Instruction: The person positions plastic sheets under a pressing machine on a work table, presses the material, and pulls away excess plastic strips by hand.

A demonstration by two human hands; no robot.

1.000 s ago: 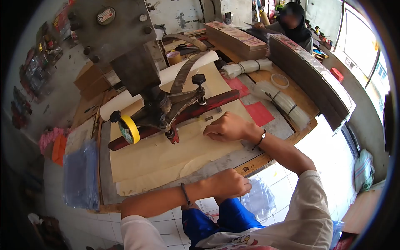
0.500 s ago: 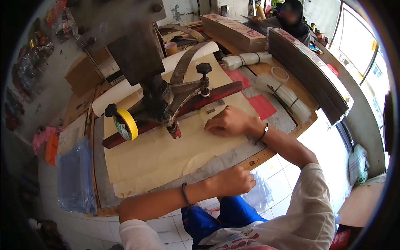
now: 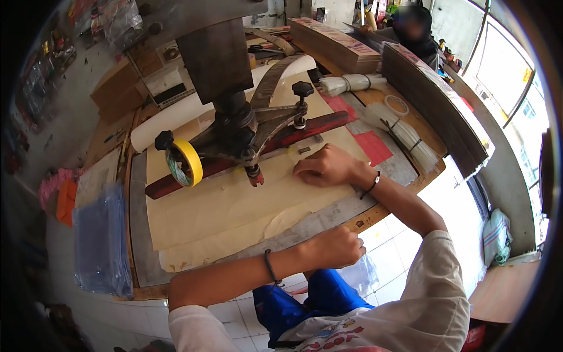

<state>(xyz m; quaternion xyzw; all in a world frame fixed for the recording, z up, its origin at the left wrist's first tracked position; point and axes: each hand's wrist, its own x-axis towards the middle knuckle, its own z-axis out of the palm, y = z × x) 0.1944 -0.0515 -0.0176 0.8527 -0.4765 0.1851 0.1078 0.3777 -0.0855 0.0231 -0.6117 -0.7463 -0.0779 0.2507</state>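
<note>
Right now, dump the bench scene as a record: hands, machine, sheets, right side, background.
Right hand: curled, over tan paper sheet; grip hidden
Left hand: curled, near wooden table edge; grip unclear
Machine: dark metal press head above long red bar
Tape: yellow-edged roll, by round black knob
Right side: flat red sheet; tied translucent plastic bundle
Background: another person, behind tall stacks of printed card

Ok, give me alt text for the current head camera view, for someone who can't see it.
A person's curled right hand is over flat tan sheets on a grey-topped worktable, beside a dark metal machine with a long red bar. The curled left hand is near the table's wooden front edge.
</note>
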